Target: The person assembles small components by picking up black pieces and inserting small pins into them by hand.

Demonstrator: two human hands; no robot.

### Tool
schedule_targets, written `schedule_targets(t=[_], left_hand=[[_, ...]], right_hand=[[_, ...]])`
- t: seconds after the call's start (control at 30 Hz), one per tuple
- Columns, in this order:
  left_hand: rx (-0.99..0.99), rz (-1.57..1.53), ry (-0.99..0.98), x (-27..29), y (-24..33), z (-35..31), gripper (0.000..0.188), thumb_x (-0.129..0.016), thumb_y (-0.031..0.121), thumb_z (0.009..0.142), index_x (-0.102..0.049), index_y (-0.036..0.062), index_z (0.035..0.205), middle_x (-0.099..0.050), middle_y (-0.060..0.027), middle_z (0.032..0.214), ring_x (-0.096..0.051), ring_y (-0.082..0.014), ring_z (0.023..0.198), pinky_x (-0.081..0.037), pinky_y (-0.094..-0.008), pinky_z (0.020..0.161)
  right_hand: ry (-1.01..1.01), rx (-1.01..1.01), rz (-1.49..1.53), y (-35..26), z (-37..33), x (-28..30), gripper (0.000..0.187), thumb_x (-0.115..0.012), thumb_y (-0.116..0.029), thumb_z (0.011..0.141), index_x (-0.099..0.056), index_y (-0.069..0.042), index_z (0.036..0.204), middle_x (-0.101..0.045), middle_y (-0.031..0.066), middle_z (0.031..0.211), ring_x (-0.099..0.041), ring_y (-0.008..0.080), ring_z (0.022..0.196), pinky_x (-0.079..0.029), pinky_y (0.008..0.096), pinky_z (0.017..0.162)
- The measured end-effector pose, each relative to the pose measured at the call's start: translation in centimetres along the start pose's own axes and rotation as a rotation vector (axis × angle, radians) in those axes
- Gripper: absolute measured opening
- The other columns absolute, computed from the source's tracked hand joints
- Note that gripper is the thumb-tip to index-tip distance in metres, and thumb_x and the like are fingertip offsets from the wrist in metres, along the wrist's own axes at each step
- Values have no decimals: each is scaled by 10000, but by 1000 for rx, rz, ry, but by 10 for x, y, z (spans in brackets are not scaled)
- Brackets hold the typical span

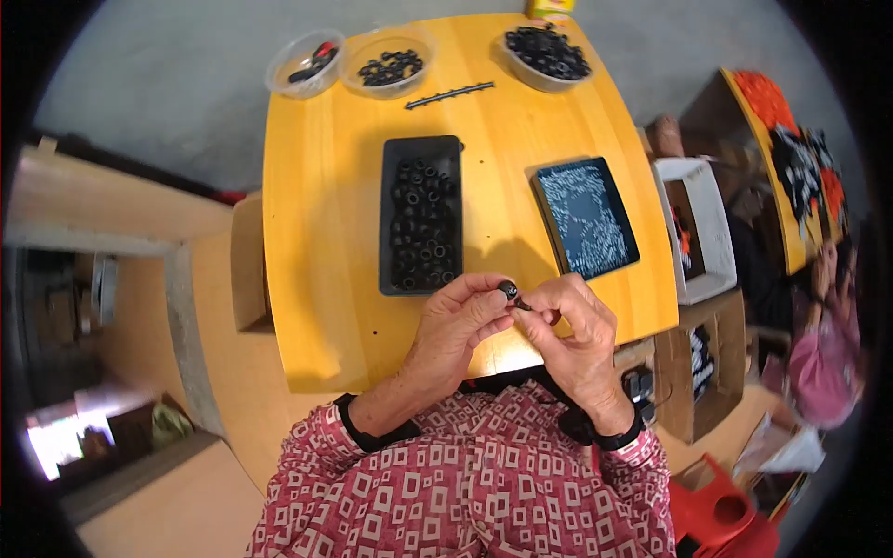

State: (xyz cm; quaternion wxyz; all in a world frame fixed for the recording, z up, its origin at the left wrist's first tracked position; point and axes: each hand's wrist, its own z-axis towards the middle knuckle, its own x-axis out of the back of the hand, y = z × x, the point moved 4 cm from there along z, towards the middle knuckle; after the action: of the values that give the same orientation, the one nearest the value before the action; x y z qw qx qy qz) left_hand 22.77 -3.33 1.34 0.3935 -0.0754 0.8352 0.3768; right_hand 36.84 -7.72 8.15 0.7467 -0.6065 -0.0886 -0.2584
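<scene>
my left hand (456,325) pinched a small black rubber ring (507,289) between thumb and forefinger, held just above the near edge of the yellow wooden table (326,232). my right hand (572,325) met it there, fingertips closed narrow on a tiny dark pin-like piece (524,304) touching the ring. just beyond my left hand lay a long black rectangular tray (421,214) full of the same black rings. to the right of it sat a dark tray of small pale pins (586,216). along the far edge stood three clear plastic bowls: one with a red-and-black tool (307,63), two with black rings (391,60) (549,51). a thin black strip (450,94) lay near them.
</scene>
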Motion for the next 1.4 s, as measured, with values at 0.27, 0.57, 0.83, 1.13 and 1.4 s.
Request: schedule_targets(t=[0.27, 0.57, 0.83, 1.13, 1.4], left_hand=[[-133, -60, 100, -3, 4, -9, 207, -619, 129, 968, -624, 58, 1162, -657, -12, 1059, -617, -92, 978, -521, -271, 900], [-99, -140, 18, -2, -16, -13, 217, -633, 132, 960, -621, 69, 1167, -645, -5, 1071, -599, -93, 986, -499, -275, 893], [-64, -161, -148, 0, -20, -11, 220, -626, 118, 961, -611, 38, 1165, -631, -22, 1086, -605, -123, 993, -496, -312, 923], [-85, -180, -199, -1, -26, -11, 210, -613, 115, 970, -607, 30, 1162, -624, -22, 1084, -597, -118, 996, -498, -310, 917], [-45, -131, -147, -7, -29, -13, 238, -636, 152, 959, -607, 41, 1168, -632, -22, 1054, -604, -127, 993, -489, -299, 913]], right_hand=[[-22, 262, -130, 0, 6, -17, 265, -742, 82, 739, -666, -8, 977, -611, 118, 846, -594, 262, 715, -484, 324, 603], [-15, 341, -215, -10, -14, -12, 283, -706, 97, 729, -655, 21, 996, -595, 150, 931, -595, 290, 762, -509, 360, 641], [180, 119, -144, -26, -35, -14, 210, -759, 34, 762, -656, -5, 940, -647, 109, 860, -639, 237, 743, -526, 321, 624], [167, 204, -324, -35, -35, -10, 209, -783, 7, 743, -674, -11, 921, -653, 101, 844, -638, 235, 742, -522, 321, 630], [83, 244, -326, -29, -34, 9, 211, -787, -7, 724, -682, 7, 907, -654, 113, 851, -641, 258, 756, -524, 339, 646]])
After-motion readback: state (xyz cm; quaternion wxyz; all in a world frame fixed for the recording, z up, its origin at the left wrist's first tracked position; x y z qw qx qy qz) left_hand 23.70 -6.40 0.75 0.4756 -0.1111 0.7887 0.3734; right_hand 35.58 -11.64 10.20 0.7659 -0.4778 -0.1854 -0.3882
